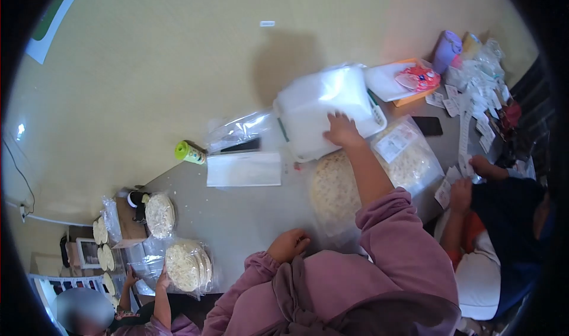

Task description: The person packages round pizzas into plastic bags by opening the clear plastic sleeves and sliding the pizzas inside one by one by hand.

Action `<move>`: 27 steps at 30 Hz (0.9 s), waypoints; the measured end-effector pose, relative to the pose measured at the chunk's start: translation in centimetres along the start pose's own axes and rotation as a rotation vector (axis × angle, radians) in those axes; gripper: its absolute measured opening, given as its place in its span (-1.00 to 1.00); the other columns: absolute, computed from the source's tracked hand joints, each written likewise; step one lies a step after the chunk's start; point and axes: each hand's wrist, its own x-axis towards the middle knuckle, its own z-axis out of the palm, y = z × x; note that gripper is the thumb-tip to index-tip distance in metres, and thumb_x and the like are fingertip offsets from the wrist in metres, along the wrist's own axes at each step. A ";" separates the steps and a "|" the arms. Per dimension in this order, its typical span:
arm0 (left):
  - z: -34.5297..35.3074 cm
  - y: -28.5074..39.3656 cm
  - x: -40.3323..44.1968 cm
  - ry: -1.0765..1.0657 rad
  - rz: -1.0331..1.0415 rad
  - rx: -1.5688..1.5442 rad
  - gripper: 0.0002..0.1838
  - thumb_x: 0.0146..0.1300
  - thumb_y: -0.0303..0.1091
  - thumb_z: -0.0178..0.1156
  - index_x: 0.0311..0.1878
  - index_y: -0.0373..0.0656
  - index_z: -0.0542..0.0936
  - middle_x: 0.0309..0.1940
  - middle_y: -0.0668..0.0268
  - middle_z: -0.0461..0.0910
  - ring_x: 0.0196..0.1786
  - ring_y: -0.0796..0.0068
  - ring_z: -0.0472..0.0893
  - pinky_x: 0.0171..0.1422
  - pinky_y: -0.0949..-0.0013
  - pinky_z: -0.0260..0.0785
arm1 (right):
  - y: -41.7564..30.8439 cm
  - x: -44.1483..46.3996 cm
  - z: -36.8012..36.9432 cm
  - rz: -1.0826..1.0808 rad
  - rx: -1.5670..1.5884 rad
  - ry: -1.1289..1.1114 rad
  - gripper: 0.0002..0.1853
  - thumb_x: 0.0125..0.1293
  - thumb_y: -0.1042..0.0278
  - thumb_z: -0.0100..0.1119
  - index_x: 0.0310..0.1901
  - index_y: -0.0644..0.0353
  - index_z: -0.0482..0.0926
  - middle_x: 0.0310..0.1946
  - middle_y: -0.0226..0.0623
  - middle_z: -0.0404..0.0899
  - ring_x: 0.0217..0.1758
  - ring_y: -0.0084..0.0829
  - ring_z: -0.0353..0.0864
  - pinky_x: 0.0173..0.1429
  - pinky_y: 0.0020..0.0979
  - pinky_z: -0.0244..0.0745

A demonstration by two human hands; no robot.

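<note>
Your left hand (pixel 289 245), by the worktop (pixel 237 217) edge: fingers curled, grip cannot be told. At its 1 o'clock, one basket (pixel 379 119) topped with white plastic (pixel 314 105), long axis 8-to-2 o'clock; your right hand (pixel 344 130) lies on top, fingers spread, gripping nothing.

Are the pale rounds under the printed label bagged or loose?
Bagged: clear plastic shines over the pale rounds, its corners reaching past them.

Green canister (pixel 191 152), black phone (pixel 428 125), small wall label (pixel 267 24).
</note>
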 end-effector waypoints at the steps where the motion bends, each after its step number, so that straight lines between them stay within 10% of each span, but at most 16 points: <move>1: -0.1 -0.5 -0.4 0.014 -0.012 0.001 -0.77 0.18 -0.27 0.08 -0.24 -0.24 0.54 -0.35 0.11 0.55 -0.27 0.15 0.55 -0.16 0.23 0.38 | 0.2 0.4 0.8 0.028 -0.003 -0.160 -0.54 0.14 0.18 0.13 0.09 0.11 0.45 0.23 -0.19 0.29 0.30 -0.17 0.23 0.28 -0.17 0.19; 4: -0.1 -1.7 -1.1 0.081 -0.067 -0.086 -0.76 0.18 -0.26 0.08 -0.24 -0.24 0.54 -0.36 0.10 0.55 -0.27 0.16 0.55 -0.16 0.24 0.38 | -0.9 1.0 0.2 0.028 -0.029 -0.382 -0.56 0.09 0.20 0.21 0.02 0.15 0.51 0.18 -0.17 0.36 0.24 -0.19 0.30 0.24 -0.25 0.27; 9: 0.3 -2.5 -1.9 0.103 -0.117 -0.189 -0.74 0.19 -0.24 0.08 -0.20 -0.25 0.53 -0.31 0.11 0.56 -0.25 0.20 0.55 -0.15 0.27 0.37 | -0.3 -0.2 1.5 0.058 0.053 -0.083 -0.83 0.06 0.32 0.17 -0.36 0.23 0.61 -0.26 -0.11 0.59 -0.18 -0.17 0.55 -0.07 -0.24 0.46; 16: 0.8 -3.4 -3.0 0.161 0.031 -0.201 -0.74 0.19 -0.28 0.10 -0.12 -0.22 0.52 -0.30 0.16 0.56 -0.26 0.28 0.56 -0.13 0.31 0.38 | -1.6 -2.0 -1.5 -0.119 0.097 0.023 -0.88 0.07 0.42 0.09 -0.43 0.26 0.57 -0.41 -0.02 0.58 -0.29 -0.08 0.56 -0.14 -0.18 0.44; 22: -1.8 -4.3 -5.8 0.848 0.153 -0.377 -0.17 0.06 -0.34 0.26 0.35 -0.19 0.02 0.21 0.09 0.24 0.06 0.19 0.43 0.10 0.23 0.31 | -8.9 -10.6 -9.7 -0.342 0.396 -0.722 -0.83 0.13 0.35 0.07 -0.30 0.21 0.59 -0.36 -0.18 0.62 -0.27 -0.33 0.59 -0.20 -0.33 0.45; 26: -6.8 -0.9 -10.8 1.148 0.401 0.040 -0.26 0.05 -0.31 0.29 0.29 -0.20 0.17 0.16 0.08 0.32 0.14 0.25 0.38 0.19 0.21 0.24 | -11.7 -15.6 -11.0 -0.428 0.683 -1.260 -0.80 0.23 0.27 0.09 -0.26 0.22 0.57 -0.26 -0.31 0.63 -0.22 -0.48 0.59 -0.19 -0.42 0.47; 27: -7.9 -0.2 -12.6 0.865 0.333 0.140 -0.41 0.08 -0.33 0.27 0.17 -0.23 0.29 0.04 0.12 0.41 0.07 0.33 0.43 0.12 0.26 0.28 | -12.3 -16.4 -11.1 -0.430 0.666 -1.270 -0.80 0.23 0.27 0.09 -0.26 0.22 0.57 -0.26 -0.31 0.63 -0.22 -0.48 0.59 -0.19 -0.42 0.47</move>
